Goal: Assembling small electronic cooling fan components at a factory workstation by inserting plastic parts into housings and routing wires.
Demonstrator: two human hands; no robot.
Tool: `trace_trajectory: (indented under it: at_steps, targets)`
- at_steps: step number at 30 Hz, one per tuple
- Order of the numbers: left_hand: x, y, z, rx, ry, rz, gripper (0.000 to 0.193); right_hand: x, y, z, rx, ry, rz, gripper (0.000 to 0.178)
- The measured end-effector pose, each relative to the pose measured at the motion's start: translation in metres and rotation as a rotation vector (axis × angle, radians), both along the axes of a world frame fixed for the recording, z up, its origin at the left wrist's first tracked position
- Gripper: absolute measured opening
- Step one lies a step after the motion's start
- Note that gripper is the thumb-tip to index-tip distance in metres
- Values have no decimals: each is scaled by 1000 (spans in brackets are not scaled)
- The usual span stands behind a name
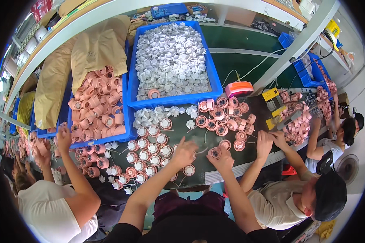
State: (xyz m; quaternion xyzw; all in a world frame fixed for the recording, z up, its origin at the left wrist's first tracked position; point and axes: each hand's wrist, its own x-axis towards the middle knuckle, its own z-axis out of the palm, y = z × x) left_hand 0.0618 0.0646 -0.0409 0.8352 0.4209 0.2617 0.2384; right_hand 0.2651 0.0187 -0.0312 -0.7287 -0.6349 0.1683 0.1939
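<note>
My right hand (223,160) is closed around a small pink ring-shaped housing (215,152) with a dark, wound-looking inside, held just above the dark work surface. Another pink housing (225,144) lies just beyond its fingers. My left hand (185,154) has its fingers stretched apart, with nothing visible in them. It hovers at the right edge of rows of pink housings with white caps (153,158) seated in them. Loose pink housings with dark centres (221,129) lie ahead of my right hand, some on their sides. Several loose white caps (150,117) are heaped before the big tray.
A blue tray (215,77) full of white caps stands ahead, beside a blue bin (128,131) of pink housings under brown paper. An orange-topped device (239,89) and yellow fixture (276,117) sit right. Co-workers sit at left (56,206) and right (280,198), arms over the bench.
</note>
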Motion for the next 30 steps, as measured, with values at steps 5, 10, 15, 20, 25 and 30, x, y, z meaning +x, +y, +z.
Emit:
trace_trajectory:
  at_steps: [5,10,15,20,25,30]
  targets:
    - [10,67,-17,142,0,474,27,-8,-1,-7,284,435,48,57]
    - [19,88,-32,55,157,499,35,-12,-6,0,108,845,-2,54]
    - [6,66,-30,-42,-47,460,38,-29,0,23,111,1049,-3,53]
    - [6,15,33,-507,-625,550,35,-53,13,43,216,911,166,55]
    - [1,-25,79,-779,-1147,550,27,-72,15,69,272,816,208,55]
    - [-10,-37,88,-782,-1116,614,27,-77,7,87,289,672,333,55]
